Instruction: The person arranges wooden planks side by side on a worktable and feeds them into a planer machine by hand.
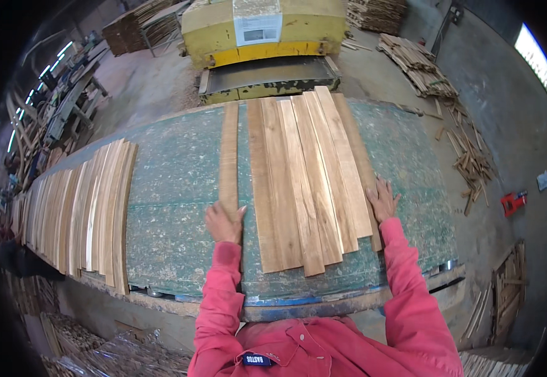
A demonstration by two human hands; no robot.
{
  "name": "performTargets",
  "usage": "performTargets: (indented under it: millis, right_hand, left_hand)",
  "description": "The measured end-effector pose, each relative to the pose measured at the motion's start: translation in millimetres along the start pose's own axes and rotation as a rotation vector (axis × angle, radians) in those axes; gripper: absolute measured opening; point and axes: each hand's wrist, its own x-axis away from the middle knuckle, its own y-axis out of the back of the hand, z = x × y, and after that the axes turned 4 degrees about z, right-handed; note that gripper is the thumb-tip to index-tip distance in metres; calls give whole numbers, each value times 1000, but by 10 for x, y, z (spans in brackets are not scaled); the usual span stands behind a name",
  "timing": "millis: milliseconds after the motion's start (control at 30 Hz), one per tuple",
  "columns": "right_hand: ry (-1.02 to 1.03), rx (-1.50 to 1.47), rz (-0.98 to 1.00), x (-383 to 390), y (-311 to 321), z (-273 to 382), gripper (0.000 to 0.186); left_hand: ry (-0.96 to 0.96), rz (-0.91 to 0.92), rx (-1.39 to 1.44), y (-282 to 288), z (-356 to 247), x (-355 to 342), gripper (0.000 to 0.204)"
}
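Note:
My left hand (224,222) is closed over the near part of a single narrow wooden strip (229,147), thumb at its right edge and fingers at its left. A gap parts this strip from a group of boards (276,182) lying side by side, their near ends uneven. At the group's right side, my right hand (383,200) rests with spread fingers against the outermost strip (353,135), thumb touching its edge. All of these lie lengthwise on a worn green tabletop (179,188).
A row of similar boards (79,213) covers the table's left end. Beyond the far edge stands a yellow machine (261,53) with a dark flat bed. Wood stacks (415,60), scattered offcuts (471,160) and a red tool (513,203) lie on the right-hand floor. Someone's dark sleeve (25,257) shows far left.

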Motion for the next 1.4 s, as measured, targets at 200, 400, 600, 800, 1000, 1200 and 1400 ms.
performTargets:
  millis: [200,400,600,800,1000,1200,1400]
  right_hand:
    - [1,5,-52,365,-354,437,90]
    - [80,51,-138,212,-576,1124,96]
    - [295,171,-108,245,-546,1146,97]
    - [322,111,226,1320,12,1089,111]
    - [301,156,167,1295,-272,1128,122]
    - [266,134,114,1138,-284,1161,121]
    - [231,82,65,1145,-287,1158,116]
  left_hand:
    - [-28,125,16,61,32,-131,62]
    - [-71,106,-202,186,428,-590,75]
    - [-117,255,-301,528,636,-310,108]
    - [-192,424,-316,1128,370,827,137]
    - [-394,311,-280,729,10,876,138]
    - [-373,150,-268,404,-54,736,122]
    - [-377,229,-185,438,-379,812,113]
